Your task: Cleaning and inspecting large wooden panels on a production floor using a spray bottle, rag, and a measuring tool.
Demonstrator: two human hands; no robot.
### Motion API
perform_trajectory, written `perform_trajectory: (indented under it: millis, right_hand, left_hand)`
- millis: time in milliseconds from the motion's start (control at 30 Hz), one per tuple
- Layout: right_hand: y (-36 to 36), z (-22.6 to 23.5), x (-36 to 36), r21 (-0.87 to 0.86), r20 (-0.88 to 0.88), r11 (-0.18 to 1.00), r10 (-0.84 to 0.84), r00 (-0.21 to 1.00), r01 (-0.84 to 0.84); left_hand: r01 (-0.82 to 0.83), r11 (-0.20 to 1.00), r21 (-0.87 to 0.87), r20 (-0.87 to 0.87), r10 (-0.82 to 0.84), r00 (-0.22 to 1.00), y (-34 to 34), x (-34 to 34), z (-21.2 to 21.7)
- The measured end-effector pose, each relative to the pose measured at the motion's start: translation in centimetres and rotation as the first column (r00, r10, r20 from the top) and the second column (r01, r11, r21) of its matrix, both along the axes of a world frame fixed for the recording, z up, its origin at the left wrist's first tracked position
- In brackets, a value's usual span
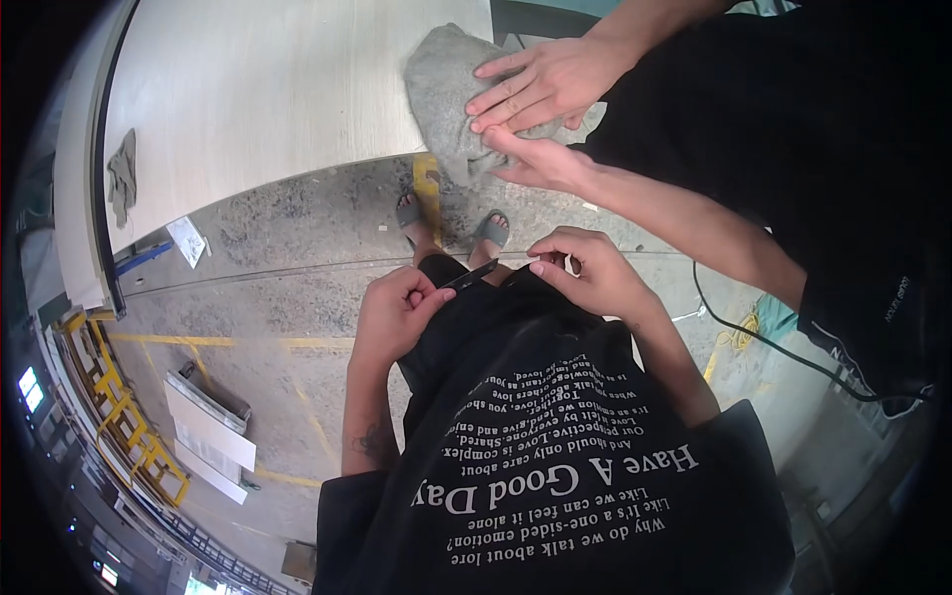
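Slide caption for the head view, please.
Left hand and right hand near the hem of a black shirt; co-worker's hands on grey cloth at the edge of a pale board.

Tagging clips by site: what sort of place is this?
Likely a workshop or factory: worn grey concrete floor, long painted yellow floor line, and boxy yellow metal framework at left.

Stained grey floor [317,238], yellow lines [238,342], bright window [31,390]
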State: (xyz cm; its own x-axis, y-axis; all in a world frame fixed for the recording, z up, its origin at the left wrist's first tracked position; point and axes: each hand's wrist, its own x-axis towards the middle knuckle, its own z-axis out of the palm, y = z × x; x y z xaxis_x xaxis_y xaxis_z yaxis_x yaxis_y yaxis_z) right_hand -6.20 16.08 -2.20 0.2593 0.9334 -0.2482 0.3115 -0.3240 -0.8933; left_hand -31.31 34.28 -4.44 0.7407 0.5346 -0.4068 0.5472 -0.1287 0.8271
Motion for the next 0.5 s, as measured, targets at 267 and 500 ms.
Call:
perform_trajectory:
  millis: [267, 500]
  right_hand:
    - [-0.5, 0.8, -1.1, -0.060, 0.039, 0.998, -0.006, 0.999, 0.008]
    - [-1.4, 0.9, -0.9, -0.022, 0.073, 1.000, 0.020, 0.997, -0.018]
  left_hand:
    - [0.100, 0.994, 0.040, 0.105, -0.104, 0.989, -2.0, 1.6, -0.5]
    - [0.116, 0.992, 0.053, 0.156, -0.123, 0.980, -2.1, 2.0, -0.5]
